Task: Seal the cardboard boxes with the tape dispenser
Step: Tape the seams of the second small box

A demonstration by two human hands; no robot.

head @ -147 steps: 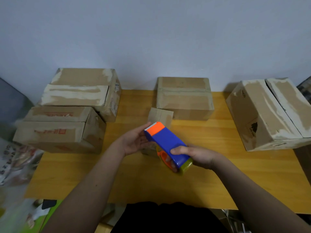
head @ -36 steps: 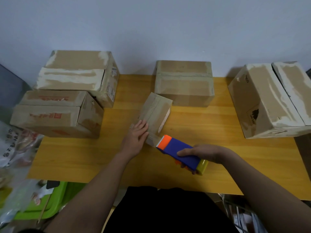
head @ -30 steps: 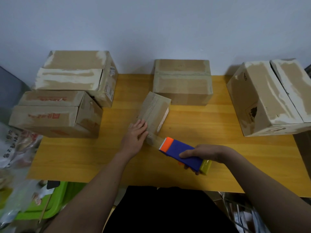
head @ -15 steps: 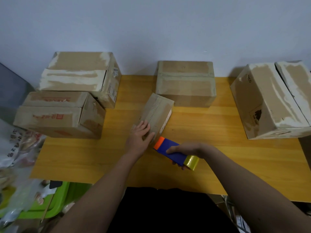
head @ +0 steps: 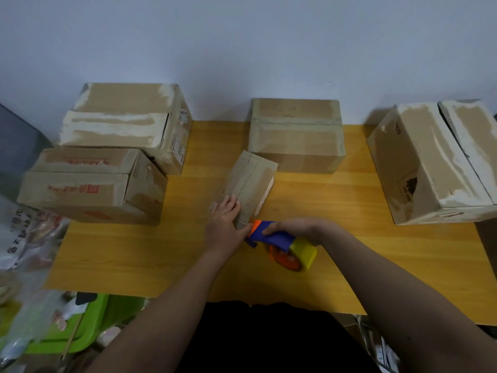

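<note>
Left hand [head: 224, 224] flat on small box [head: 250, 184], right hand [head: 298, 227] gripping tape dispenser [head: 271, 236]; lettering unreadable.

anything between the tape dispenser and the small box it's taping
Nothing visible. The tape dispenser, gripped by the right hand, has its orange nose at the small box's near end, beside the left hand pressing that box down.

Bare desk [head: 150, 254] lies open along the near edge and right of centre. Stacked boxes [head: 107, 160] block the left, a big box [head: 430, 168] the right, another box [head: 295, 135] the back.
</note>
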